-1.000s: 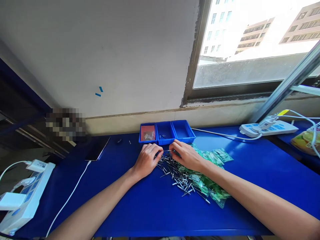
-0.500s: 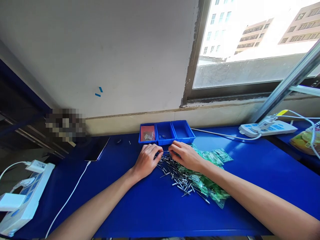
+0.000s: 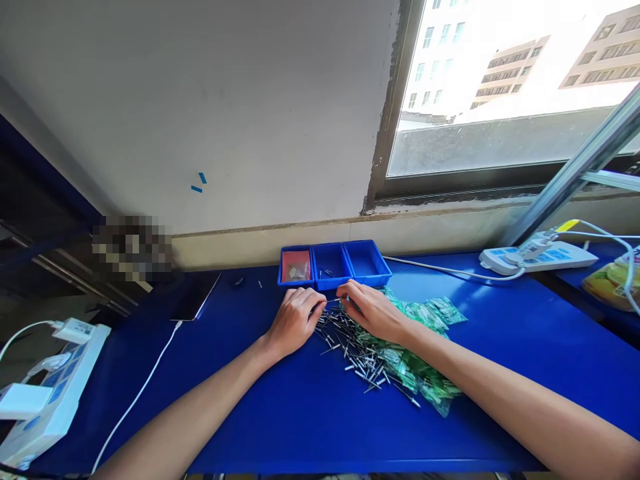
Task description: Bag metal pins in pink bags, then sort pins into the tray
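Between my two hands a thin silvery blind rivet (image 3: 333, 301) spans the gap above the table. My left hand (image 3: 295, 317) pinches one end with thumb and forefinger. The other end is in the closed fingertips of my right hand (image 3: 373, 310), palm turned down. Below them lies a loose pile of blind rivets (image 3: 367, 367), partly covered by my right hand. Green-tinted clear plastic bags (image 3: 433, 317) are heaped beside the pile, under my right wrist and forearm.
Behind my hands stands a blue three-part tray (image 3: 370, 263); a red-backed packet (image 3: 296, 265) lies in its left compartment, a few rivets in the middle one. A phone (image 3: 195, 298) with a white cable lies left. Power strips (image 3: 540, 257) sit at both sides. The wall rises behind.
My right fingertips have shifted very slightly, and a little more of the rivet shows between the hands. My left hand stays in place.
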A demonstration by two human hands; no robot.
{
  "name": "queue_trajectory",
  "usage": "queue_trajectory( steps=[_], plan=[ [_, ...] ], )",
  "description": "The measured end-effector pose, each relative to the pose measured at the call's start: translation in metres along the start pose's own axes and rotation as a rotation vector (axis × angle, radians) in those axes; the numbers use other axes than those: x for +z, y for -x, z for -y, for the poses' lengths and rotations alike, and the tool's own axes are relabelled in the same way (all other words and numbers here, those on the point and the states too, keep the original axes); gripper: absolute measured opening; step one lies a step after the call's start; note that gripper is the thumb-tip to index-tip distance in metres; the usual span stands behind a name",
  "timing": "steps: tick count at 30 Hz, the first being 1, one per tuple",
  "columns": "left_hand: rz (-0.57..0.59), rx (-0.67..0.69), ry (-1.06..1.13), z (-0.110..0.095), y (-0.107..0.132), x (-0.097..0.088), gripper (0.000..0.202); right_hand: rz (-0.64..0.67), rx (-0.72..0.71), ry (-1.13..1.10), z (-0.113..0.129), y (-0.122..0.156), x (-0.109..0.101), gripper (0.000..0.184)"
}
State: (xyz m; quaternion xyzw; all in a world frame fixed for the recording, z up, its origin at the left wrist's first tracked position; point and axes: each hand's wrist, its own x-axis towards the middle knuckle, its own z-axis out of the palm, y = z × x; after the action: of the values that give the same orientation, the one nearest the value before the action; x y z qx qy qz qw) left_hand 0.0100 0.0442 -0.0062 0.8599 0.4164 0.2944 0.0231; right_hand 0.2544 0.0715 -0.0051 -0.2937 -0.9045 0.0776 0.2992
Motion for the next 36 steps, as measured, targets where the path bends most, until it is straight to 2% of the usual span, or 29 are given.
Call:
queue_trajectory(
  steps=[3,6,13,17,22,28,36],
  plan=[
    [0.001,-0.004,-0.008,0.0002,-0.0001,0.0001,0.02,0.032,-0.017,-0.023,0.0002,0.0004,-0.002,0.015],
    [0.0,-0.005,-0.014,0.0001,-0.0003,0.0,0.02,0.065,-0.047,-0.012,0.0,0.0006,-0.0037,0.023],
    [-0.006,-0.015,-0.015,-0.0004,-0.0004,0.0002,0.02,0.066,-0.097,-0.013,-0.0007,0.0002,-0.0039,0.033],
    [-0.023,-0.052,-0.005,0.001,0.0,0.0016,0.015,0.047,-0.079,0.005,-0.0003,-0.0005,-0.0029,0.032],
    [-0.046,-0.104,0.005,0.0021,0.0007,0.0026,0.026,-0.01,-0.051,0.019,0.0008,-0.0018,-0.0019,0.033],
    [0.021,-0.061,-0.026,0.0013,0.0,0.0025,0.015,-0.088,0.01,0.043,0.0013,-0.0013,-0.0005,0.043],
    [0.055,-0.051,-0.054,0.0005,-0.0005,0.0019,0.012,-0.031,0.109,0.129,-0.0037,0.0001,0.0042,0.052]
  ],
)
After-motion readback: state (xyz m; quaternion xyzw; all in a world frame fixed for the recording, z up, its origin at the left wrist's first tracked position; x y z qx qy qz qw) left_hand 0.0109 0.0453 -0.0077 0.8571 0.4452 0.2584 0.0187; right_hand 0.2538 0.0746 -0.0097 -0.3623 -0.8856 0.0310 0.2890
